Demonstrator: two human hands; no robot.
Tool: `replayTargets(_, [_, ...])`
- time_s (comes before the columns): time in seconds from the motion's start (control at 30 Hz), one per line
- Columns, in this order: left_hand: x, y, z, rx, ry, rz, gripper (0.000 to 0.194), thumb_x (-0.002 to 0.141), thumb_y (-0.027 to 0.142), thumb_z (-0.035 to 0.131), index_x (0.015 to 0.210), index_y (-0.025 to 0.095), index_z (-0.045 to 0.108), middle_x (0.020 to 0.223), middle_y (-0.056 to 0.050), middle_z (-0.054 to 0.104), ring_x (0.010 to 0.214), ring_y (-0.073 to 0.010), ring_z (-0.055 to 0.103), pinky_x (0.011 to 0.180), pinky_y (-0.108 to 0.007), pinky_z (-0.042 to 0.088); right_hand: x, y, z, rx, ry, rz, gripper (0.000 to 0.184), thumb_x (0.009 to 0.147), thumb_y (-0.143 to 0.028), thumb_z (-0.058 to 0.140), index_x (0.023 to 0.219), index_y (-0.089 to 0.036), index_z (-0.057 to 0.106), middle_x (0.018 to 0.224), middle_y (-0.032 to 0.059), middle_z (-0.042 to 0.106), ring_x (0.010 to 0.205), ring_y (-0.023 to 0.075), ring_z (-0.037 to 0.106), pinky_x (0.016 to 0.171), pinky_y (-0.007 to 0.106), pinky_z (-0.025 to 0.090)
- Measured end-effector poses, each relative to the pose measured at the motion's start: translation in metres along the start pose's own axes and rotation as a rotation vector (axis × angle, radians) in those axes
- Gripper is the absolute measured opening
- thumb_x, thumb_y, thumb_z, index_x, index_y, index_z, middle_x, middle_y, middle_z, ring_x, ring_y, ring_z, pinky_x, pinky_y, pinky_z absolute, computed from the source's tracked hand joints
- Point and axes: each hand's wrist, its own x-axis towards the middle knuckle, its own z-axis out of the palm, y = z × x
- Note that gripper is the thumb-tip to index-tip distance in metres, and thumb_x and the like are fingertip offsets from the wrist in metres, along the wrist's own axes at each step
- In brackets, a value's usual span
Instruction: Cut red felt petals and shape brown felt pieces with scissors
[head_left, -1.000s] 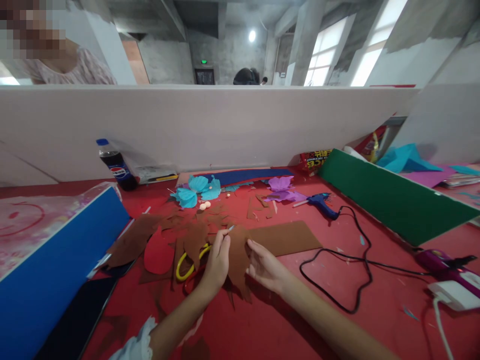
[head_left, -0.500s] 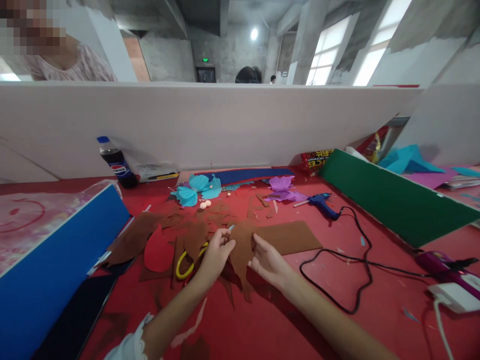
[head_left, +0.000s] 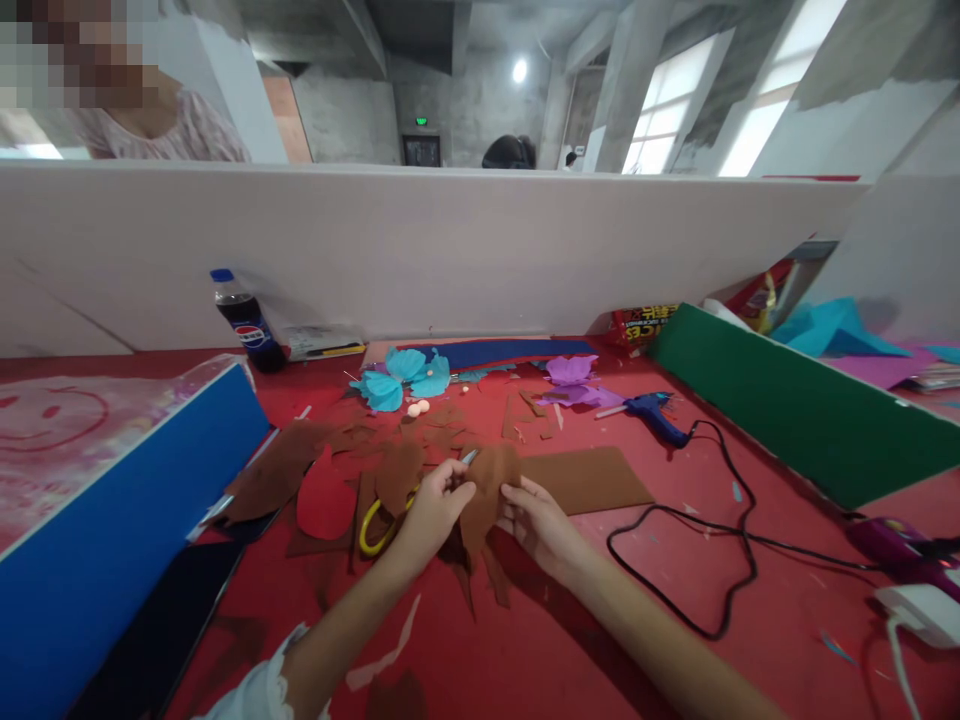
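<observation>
Head cam: left hand [head_left: 431, 510] and right hand [head_left: 541, 522] pinch a floppy brown felt piece [head_left: 486, 492] at its edges; feather-light, probably bends easily.

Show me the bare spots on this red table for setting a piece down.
Bare red table lies near the front edge, between the forearms and the looping black cord. Another patch sits between the brown felt sheet and the green board. Crowded: brown felt scraps left of both hands, yellow-handled scissors included.
</observation>
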Motion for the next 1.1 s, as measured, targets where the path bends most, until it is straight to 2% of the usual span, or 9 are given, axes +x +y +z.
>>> replayTargets(0.13, [-0.002, 0.003, -0.002, 0.030, -0.015, 0.009, 0.010, 0.068, 0.024, 0.049, 0.073, 0.016, 0.052, 0.065, 0.002, 0.053, 0.061, -0.0110, 0.048, 0.059, -0.022, 0.037, 0.002, 0.003, -0.002, -0.044, 0.018, -0.012, 0.017, 0.068, -0.024, 0.063, 0.083, -0.016, 0.061, 0.070, 0.0019, 0.062, 0.059, 0.0112, 0.055, 0.061, 0.024, 0.043])
replayTargets(0.23, [0.000, 0.009, -0.014, 0.185, -0.035, 0.052, 0.014, 0.073, 0.027, 0.045, 0.081, 0.018, 0.053, 0.068, 0.001, 0.056, 0.063, -0.0122, 0.051, 0.060, -0.023, 0.038, 0.005, 0.005, -0.007, -0.050, 0.046, -0.026, 0.013, 0.067, -0.024, 0.065, 0.075, -0.015, 0.060, 0.060, -0.0010, 0.058, 0.051, 0.0085, 0.049, 0.053, 0.021, 0.038])
replayTargets(0.33, [0.007, 0.016, -0.042, 0.562, -0.013, 0.098, 0.016, 0.076, 0.030, 0.044, 0.082, 0.021, 0.056, 0.075, -0.001, 0.060, 0.070, -0.0147, 0.055, 0.065, -0.024, 0.038, 0.006, 0.006, -0.011, -0.037, 0.055, -0.042, 0.012, 0.066, -0.023, 0.066, 0.071, -0.014, 0.060, 0.056, -0.0021, 0.055, 0.050, 0.0079, 0.048, 0.052, 0.020, 0.037])
replayTargets(0.47, [0.017, 0.012, -0.094, 1.027, 0.021, 0.029, 0.023, 0.076, 0.033, 0.043, 0.093, 0.023, 0.056, 0.097, -0.005, 0.061, 0.089, -0.0201, 0.055, 0.070, -0.027, 0.038, 0.007, 0.006, -0.013, -0.019, 0.055, -0.026, 0.012, 0.066, -0.023, 0.065, 0.072, -0.014, 0.060, 0.058, -0.0013, 0.056, 0.053, 0.0094, 0.050, 0.055, 0.022, 0.039])
replayTargets(0.57, [0.020, 0.002, -0.126, 1.209, -0.044, -0.071, 0.028, 0.077, 0.036, 0.041, 0.093, 0.020, 0.058, 0.101, -0.010, 0.060, 0.095, -0.0247, 0.053, 0.074, -0.032, 0.038, 0.007, 0.005, -0.012, -0.007, 0.076, -0.020, 0.011, 0.065, -0.022, 0.066, 0.070, -0.014, 0.060, 0.055, -0.0022, 0.054, 0.050, 0.0082, 0.048, 0.051, 0.020, 0.036])
replayTargets(0.63, [0.021, -0.002, -0.135, 1.237, -0.063, -0.158, 0.033, 0.077, 0.040, 0.041, 0.097, 0.019, 0.056, 0.101, -0.011, 0.060, 0.095, -0.0263, 0.054, 0.074, -0.033, 0.039, 0.007, 0.004, -0.012, -0.003, 0.078, -0.013, 0.011, 0.064, -0.021, 0.066, 0.069, -0.014, 0.059, 0.054, -0.0028, 0.053, 0.048, 0.0078, 0.047, 0.050, 0.020, 0.036])
replayTargets(0.83, [0.018, -0.006, -0.115, 1.234, -0.036, -0.073, 0.051, 0.075, 0.050, 0.043, 0.116, 0.020, 0.045, 0.108, -0.012, 0.058, 0.098, -0.0269, 0.054, 0.074, -0.032, 0.040, 0.008, 0.005, -0.013, -0.007, 0.056, -0.005, 0.012, 0.064, -0.021, 0.066, 0.067, -0.015, 0.057, 0.055, -0.0021, 0.055, 0.051, 0.0089, 0.049, 0.053, 0.022, 0.039])
replayTargets(0.97, [0.018, -0.013, -0.104, 1.245, -0.014, 0.010, 0.044, 0.074, 0.041, 0.047, 0.112, 0.020, 0.048, 0.108, -0.012, 0.058, 0.099, -0.0265, 0.053, 0.075, -0.031, 0.039, 0.009, 0.003, -0.016, 0.014, 0.046, 0.017, 0.010, 0.066, -0.020, 0.065, 0.070, -0.014, 0.058, 0.058, -0.0013, 0.058, 0.055, 0.0103, 0.054, 0.058, 0.024, 0.043])
replayTargets(1.1, [0.021, -0.019, -0.107, 1.149, -0.012, 0.017, 0.034, 0.073, 0.030, 0.046, 0.106, 0.021, 0.050, 0.097, -0.008, 0.062, 0.086, -0.0228, 0.057, 0.066, -0.027, 0.038, 0.011, -0.003, -0.023, 0.132, 0.101, 0.055, 0.007, 0.068, -0.016, 0.063, 0.069, -0.017, 0.056, 0.063, -0.0017, 0.062, 0.058, 0.0099, 0.058, 0.060, 0.023, 0.046])
